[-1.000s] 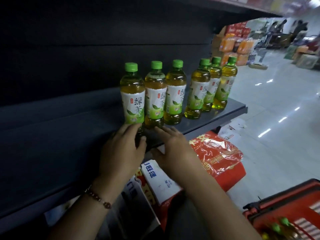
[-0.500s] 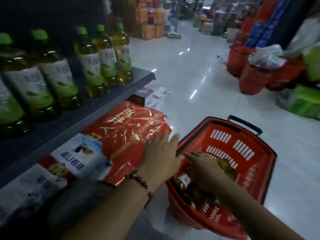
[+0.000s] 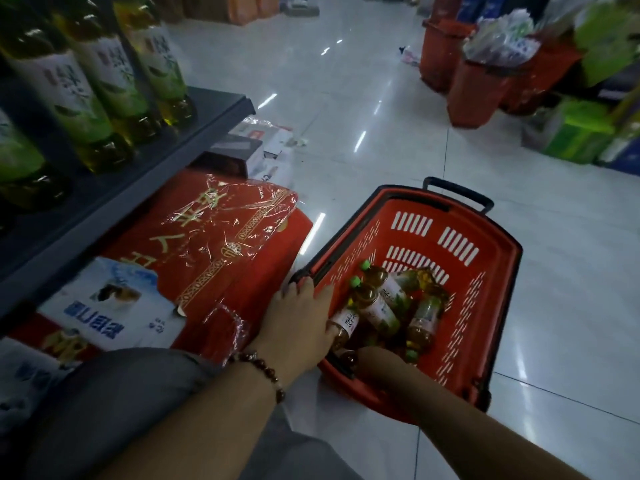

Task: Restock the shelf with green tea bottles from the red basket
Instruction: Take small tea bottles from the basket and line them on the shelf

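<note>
Left hand fingers grip a bottle; right hand fingers apparently buried among bottles.

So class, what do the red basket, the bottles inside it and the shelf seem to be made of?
Basket: moulded plastic, slightly glossy; slotted walls suggest it. Bottles: clear plastic probably, amber tea showing through, paper-like labels, green caps. Shelf: likely painted metal, dark matt, thin folded edge.

A glossy pale tiled floor fills the aisle, streaked with reflections of ceiling lights. Across it stand red bins stuffed with wrapped goods, beside green cartons. At the aisle's far end, orange packs are stacked.
</note>
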`<state>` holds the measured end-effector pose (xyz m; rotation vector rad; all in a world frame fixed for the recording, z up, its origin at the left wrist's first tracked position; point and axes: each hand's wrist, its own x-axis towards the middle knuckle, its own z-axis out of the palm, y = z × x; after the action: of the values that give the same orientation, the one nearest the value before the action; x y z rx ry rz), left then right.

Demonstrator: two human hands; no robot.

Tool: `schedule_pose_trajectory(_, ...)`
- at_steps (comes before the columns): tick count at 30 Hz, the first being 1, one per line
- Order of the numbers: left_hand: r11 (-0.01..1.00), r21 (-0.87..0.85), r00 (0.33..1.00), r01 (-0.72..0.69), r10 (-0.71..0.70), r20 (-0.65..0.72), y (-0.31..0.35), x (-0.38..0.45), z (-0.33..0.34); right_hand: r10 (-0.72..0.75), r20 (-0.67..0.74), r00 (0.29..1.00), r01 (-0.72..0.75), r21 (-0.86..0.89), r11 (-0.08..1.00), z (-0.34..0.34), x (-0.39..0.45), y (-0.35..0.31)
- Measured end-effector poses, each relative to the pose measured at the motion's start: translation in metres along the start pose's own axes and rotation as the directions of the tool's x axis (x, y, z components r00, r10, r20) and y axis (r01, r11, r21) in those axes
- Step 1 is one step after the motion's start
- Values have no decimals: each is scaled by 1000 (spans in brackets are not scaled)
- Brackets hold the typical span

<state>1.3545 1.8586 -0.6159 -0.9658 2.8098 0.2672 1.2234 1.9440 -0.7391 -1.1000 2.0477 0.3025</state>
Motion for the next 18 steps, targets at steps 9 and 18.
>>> schedule_pose_trajectory(9,1000,-27,1000,-15,15,-16,-1,-2,1,25,-111,994,-22,33,999,-13,-6,1)
schedule_pose_trajectory(18,989,-136,998,-61,61,-9,-7,-15,-2,-128,-411,903,137,-8,991,-104,-73,-1)
